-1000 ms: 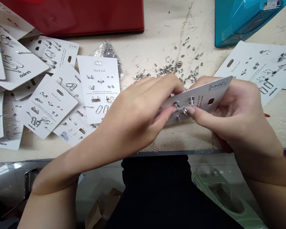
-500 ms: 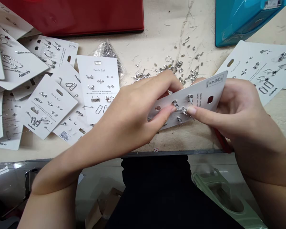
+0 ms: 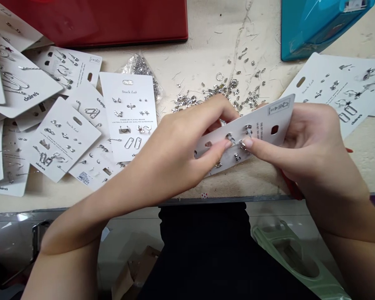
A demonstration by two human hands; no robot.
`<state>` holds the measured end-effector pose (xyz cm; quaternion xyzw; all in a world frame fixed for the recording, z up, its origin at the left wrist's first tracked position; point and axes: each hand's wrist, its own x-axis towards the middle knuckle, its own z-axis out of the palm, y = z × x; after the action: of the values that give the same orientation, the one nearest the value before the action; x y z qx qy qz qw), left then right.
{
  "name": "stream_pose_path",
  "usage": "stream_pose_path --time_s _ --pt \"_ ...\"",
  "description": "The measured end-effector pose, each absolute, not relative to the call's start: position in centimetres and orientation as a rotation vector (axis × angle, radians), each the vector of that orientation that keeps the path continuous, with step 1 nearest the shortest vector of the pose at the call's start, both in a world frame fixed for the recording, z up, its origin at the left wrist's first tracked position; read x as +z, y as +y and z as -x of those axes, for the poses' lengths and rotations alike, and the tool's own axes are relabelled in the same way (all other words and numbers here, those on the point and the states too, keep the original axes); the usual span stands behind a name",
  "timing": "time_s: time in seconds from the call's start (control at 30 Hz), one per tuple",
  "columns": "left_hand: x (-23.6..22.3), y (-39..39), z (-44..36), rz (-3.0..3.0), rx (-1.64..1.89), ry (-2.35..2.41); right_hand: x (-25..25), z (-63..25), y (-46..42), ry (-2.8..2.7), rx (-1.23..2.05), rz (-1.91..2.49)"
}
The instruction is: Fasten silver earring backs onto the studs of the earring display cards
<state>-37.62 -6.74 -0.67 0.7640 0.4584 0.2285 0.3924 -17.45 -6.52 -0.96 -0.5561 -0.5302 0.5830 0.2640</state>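
Note:
A white earring card (image 3: 262,127) is tilted in the air above the table, with several silver stud earrings pushed through it. My left hand (image 3: 181,152) grips its left part, the thumb beside a stud and the fingers behind the card. My right hand (image 3: 303,139) holds the right part, with its thumb and fingertip pressed at a stud near the middle. The hands nearly meet over a scattered heap of small silver earring parts (image 3: 228,91), partly hidden behind the card.
Several printed earring cards (image 3: 128,98) lie at the left, and more cards (image 3: 334,81) at the right. A plastic bag of silver parts (image 3: 140,66) sits behind them. A red folder (image 3: 93,21) and a teal case (image 3: 325,25) stand at the back. A green plastic object (image 3: 284,258) lies below the table edge.
The card has tilted a little, its left end now showing more past my left thumb. Both hands still hold it, and the right thumb has shifted slightly along the studs.

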Motion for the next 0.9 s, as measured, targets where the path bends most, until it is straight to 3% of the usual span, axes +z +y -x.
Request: stream_pose_path --time_s 0.23,0.9 --pt "-0.7 -6.5 37.8 -1.955 0.486 1.168 -0.5 18.1 -6.9 -1.291 1.589 1.550" --pt "-0.9 -6.9 36.9 -1.865 0.533 1.162 -1.6 18.2 -7.0 -1.563 1.483 1.464"
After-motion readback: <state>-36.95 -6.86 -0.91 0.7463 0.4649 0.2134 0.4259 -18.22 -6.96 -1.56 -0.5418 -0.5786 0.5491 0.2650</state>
